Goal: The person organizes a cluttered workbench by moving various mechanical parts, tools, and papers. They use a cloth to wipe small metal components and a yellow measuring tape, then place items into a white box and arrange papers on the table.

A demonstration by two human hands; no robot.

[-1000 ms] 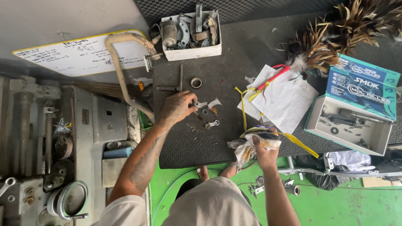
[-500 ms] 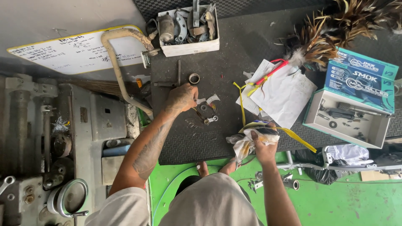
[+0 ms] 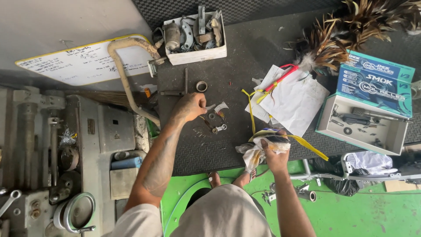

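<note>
On the black mat point(image 3: 228, 145), left hand point(image 3: 189, 107) curled down among small metal parts point(image 3: 215, 123), grasp unclear, forearm stretched forward. Right hand point(image 3: 275, 151) clenched around a crumpled rag point(image 3: 254, 151) at the mat's edge.

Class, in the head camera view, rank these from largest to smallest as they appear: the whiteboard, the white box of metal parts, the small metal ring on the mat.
1. Whiteboard, the largest by far.
2. White box of metal parts.
3. Small metal ring, clearly the smallest.
</note>
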